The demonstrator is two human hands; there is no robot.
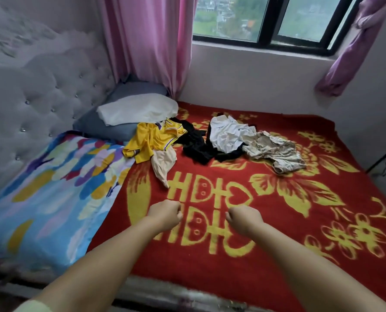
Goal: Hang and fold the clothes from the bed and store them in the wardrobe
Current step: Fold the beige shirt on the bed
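Both my forearms reach in from the bottom edge over the bed (266,266), which is covered by a red blanket with yellow flowers and characters. Left hand (165,213) and right hand (243,218) sit just below frame centre, close together but not touching. Both are balled into fists, fingers curled under, holding nothing. I can't tell if the knuckles touch the blanket or hover above it.

Clothes sit in a loose pile across mid-frame, well beyond my hands. From left: yellow shirt (151,140) with purple trim, crumpled. Beige garment (163,164) trails from under it toward lower frame. Black garment (193,143) spreads between the yellow shirt and white shirt (227,134), and the white one lies partly on the black. Patterned cream garment (275,152) is at the right end, touching the white shirt.

Left of frame: multicoloured pillow (47,188), blue with bright patches, against the tufted grey headboard (36,97). Behind it, a grey-blue pillow (111,127) with a white cloth (138,109) on top. Upper centre: pink curtain (147,41). Upper right: dark-framed window (275,39), and a purple curtain (354,48) bunched at the far right.
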